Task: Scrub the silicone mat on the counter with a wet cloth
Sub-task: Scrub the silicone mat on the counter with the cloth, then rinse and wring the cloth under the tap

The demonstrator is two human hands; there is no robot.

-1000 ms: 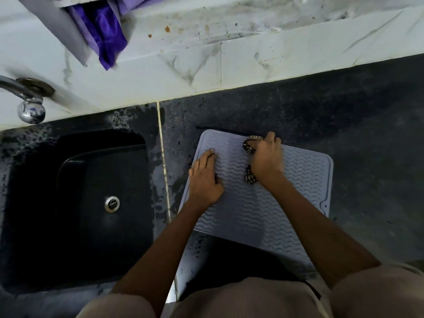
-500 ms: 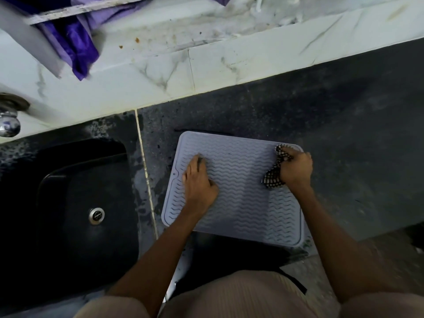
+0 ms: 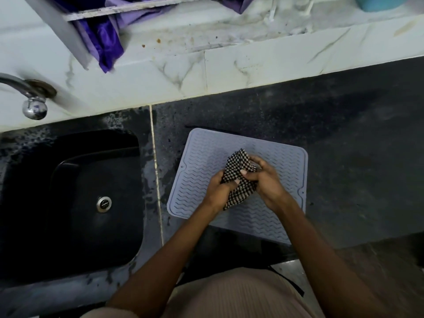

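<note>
Dark speckled stone desk [image 3: 344, 134] carries the grey ribbed silicone mat [image 3: 202, 152], lying flat just right of the black sink [image 3: 68, 203]. It looks floppy, light and slick when wet. My left hand [image 3: 218, 191] and right hand [image 3: 266, 180] both curl around the soft black-and-white checked cloth [image 3: 238, 173], bunching it above the mat's middle.
</note>
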